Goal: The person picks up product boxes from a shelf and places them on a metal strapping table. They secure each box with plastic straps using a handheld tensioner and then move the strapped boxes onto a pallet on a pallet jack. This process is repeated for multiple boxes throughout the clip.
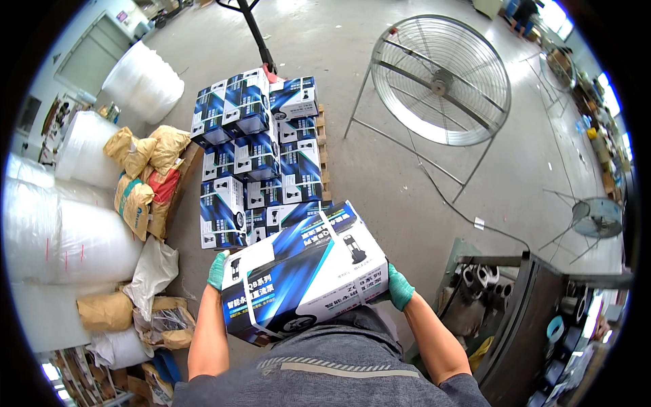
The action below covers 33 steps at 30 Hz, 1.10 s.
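Note:
A large blue and white printed carton (308,271), bound with white strapping, is held in front of my body. My left hand (218,270), in a green glove, grips its left end. At the right end my right hand (400,287), gloved the same way, clasps the carton; its fingertips are partly hidden by the box. Beyond it, a stack of matching cartons (259,161) stands several layers high on a wooden pallet (323,154), with the near ones lower than the far ones.
A pallet jack handle (256,34) rises behind the stack. Right of it stands a big round floor fan (441,81), its cable (444,197) crossing the floor. Paper sacks (166,149) and wrapped white rolls (95,237) line the left. A metal rack (505,312) holding metal parts is close at right.

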Motion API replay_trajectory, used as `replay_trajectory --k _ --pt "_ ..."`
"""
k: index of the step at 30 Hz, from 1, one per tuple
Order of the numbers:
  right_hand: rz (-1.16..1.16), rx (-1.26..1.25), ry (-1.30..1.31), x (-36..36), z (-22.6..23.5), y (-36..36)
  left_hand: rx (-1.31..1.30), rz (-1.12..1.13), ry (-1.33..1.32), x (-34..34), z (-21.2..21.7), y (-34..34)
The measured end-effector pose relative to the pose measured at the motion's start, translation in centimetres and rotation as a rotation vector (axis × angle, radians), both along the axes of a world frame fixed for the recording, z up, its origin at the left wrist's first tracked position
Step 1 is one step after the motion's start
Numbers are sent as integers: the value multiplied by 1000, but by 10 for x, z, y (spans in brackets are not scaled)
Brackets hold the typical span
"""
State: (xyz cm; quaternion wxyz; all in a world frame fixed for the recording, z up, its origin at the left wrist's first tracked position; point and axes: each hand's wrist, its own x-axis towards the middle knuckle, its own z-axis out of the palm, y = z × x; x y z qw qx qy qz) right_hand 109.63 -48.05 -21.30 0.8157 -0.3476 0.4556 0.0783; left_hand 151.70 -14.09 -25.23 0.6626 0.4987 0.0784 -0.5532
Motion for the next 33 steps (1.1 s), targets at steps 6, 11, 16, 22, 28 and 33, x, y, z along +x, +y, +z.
replay_trajectory --k 6,11,16,22,28,33 --pt "22 -28 69 47 -18 -128 12 159 76 12 -48 -108" --pt "83 -140 140 130 -34 -248 -7 193 197 53 -133 -197" --pt "191 -84 198 233 -118 -380 -42 359 318 92 -178 -299" --pt "375 -239 171 424 -255 -497 13 732 228 140 -268 -348" --pt "221 -270 17 611 -404 -524 -27 1015 49 210 -273 -411" --pt "130 126 -85 672 -490 -464 634 1257 -406 215 -350 -448"
